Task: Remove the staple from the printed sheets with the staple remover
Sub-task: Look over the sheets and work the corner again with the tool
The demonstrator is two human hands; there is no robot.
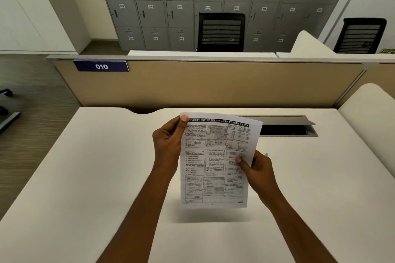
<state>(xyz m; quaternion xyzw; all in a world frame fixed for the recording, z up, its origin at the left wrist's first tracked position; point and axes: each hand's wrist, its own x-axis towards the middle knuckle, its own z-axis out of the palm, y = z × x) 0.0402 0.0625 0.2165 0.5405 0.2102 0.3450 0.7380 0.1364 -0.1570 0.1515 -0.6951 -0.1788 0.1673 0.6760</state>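
The printed sheets [213, 162] are held upright above the white desk [85, 177], printed side toward me, with a black headline bar across the top. My left hand [168, 145] grips the left edge, its thumb pressed on the top left corner. My right hand [256, 168] pinches the right edge at mid-height, thumb on the front. A thin pale object pokes out behind my right hand's fingers; what it is cannot be told. The thumb covers the corner, so no staple shows. No staple remover is in view.
An open cable hatch [288, 128] is set into the desk behind the sheets. A beige partition [213, 83] with a "010" label [100, 66] closes the desk's far side. Black chairs [221, 32] and grey lockers [179, 6] stand beyond. A white side panel [367, 109] rises at right.
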